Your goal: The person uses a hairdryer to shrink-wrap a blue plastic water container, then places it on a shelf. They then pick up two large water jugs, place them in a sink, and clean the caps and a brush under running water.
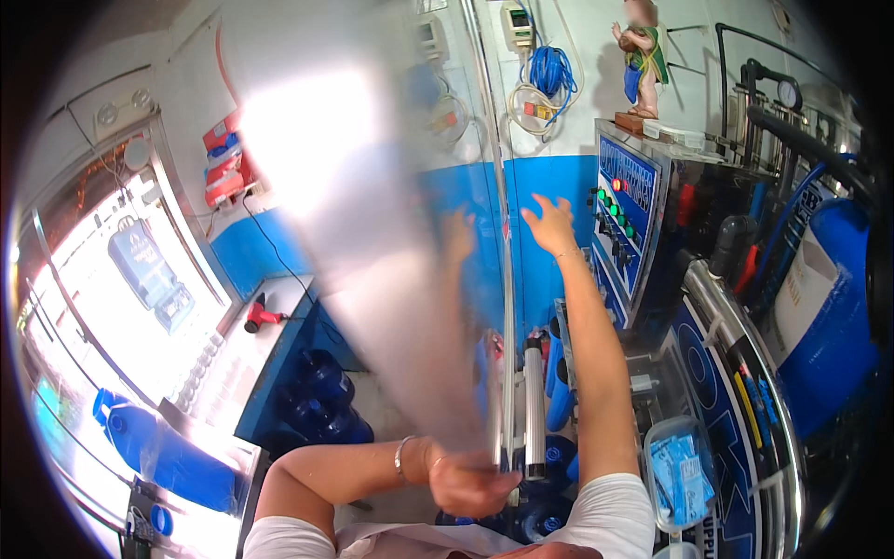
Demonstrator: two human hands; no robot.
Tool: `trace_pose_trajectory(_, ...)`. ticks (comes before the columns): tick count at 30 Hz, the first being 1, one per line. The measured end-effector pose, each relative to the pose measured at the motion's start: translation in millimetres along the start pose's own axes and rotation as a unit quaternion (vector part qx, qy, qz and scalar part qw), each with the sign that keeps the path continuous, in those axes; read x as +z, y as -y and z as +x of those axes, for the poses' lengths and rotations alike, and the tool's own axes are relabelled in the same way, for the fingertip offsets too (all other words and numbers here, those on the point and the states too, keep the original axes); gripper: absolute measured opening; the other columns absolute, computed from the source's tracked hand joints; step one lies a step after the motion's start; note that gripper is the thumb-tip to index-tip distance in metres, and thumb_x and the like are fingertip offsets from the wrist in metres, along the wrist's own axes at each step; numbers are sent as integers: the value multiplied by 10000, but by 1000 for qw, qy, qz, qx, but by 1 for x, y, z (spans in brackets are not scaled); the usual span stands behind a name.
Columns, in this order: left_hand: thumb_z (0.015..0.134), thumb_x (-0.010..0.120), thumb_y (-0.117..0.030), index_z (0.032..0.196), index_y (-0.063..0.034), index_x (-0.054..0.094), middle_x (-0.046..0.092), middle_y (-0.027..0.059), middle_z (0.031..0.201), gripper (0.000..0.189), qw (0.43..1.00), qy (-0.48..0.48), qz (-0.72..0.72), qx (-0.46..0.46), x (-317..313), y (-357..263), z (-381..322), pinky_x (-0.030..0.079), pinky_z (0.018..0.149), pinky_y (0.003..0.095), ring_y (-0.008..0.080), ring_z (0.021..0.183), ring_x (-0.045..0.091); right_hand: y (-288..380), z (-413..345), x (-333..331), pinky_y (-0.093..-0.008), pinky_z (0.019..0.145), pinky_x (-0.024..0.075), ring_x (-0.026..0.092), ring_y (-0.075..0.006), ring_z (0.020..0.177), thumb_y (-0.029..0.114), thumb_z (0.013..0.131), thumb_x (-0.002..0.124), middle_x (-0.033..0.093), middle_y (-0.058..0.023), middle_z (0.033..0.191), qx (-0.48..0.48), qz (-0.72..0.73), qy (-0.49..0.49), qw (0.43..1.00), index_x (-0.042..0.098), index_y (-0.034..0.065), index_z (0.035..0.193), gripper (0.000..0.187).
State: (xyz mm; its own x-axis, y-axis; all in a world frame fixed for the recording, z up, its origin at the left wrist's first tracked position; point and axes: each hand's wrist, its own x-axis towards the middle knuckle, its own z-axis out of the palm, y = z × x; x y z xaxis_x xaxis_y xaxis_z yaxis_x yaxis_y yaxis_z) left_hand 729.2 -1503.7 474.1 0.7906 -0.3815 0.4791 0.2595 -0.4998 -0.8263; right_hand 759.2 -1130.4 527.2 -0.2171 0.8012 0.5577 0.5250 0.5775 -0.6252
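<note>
My left hand (475,485), a bracelet on its wrist, is blurred and curled beside the lower end of a metal-framed glass panel (504,265). A broad, blurred whitish sheet-like shape (419,335) rises from near this hand; its material and whether I hold it are unclear. To the right of the panel frame, a ribbed metal handle (534,412) stands near my left fingers. My right hand (550,222) is raised with fingers spread and holds nothing, in front of the blue lower wall and left of a control panel (625,209) with lit green and red lamps. The glass reflects a hand.
Blue water jugs (321,398) stand on the floor at left. A red heat gun or hair dryer (262,316) lies on the counter (230,377); a blue container (167,447) lies lower left. At right are a plastic tub (653,482) of packets and a curved metal rail (765,391).
</note>
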Motion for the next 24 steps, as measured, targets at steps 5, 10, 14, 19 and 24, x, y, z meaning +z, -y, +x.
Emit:
trace_pose_trajectory(5, 790, 592, -156, 704, -31, 591, 650, 152, 1047, 152, 964, -32, -117, -236, -7, 8, 28, 246, 1076, 707, 269, 1234, 555, 123, -95, -94, -277, 813, 493, 598, -139, 867, 273, 997, 549, 611, -61, 1140, -67, 537, -53, 839, 589, 39, 1266, 359)
trace_pose_trajectory(10, 861, 543, -117, 724, -34, 605, 609, 166, 1166, 171, 915, 79, -274, -286, -77, 3, 31, 169, 1123, 711, 334, 1290, 484, 177, -279, -189, -333, 812, 596, 595, -231, 900, 224, 1026, 371, 512, -141, 1050, -450, 272, -365, 769, 529, -40, 1038, 308)
trace_pose_trajectory(14, 810, 582, -104, 707, -57, 597, 600, 142, 1183, 114, 911, 96, -100, -388, -210, -7, -16, 174, 1102, 723, 367, 1259, 494, 212, -387, -101, -358, 721, 502, 592, -252, 810, 206, 920, 545, 586, -162, 1018, -441, 418, -68, 791, 581, 88, 1067, 192)
trace_pose_trajectory(19, 636, 610, -71, 762, -152, 679, 602, 84, 1235, 165, 761, 214, 230, -568, -402, -26, -53, 185, 1113, 645, 383, 1265, 463, 283, -426, 40, -251, 613, 480, 588, -138, 698, -61, 750, 648, 626, -90, 829, -218, 374, 370, 822, 701, -2, 965, 229)
trace_pose_trajectory(24, 660, 667, -12, 879, -104, 683, 533, 139, 1289, 239, 474, 253, 594, -598, -555, -72, -37, 314, 1087, 502, 398, 1297, 402, 396, -438, 161, -263, 596, 480, 575, -131, 679, -71, 793, 643, 606, -64, 826, -365, 379, 573, 629, 691, 36, 1071, 301)
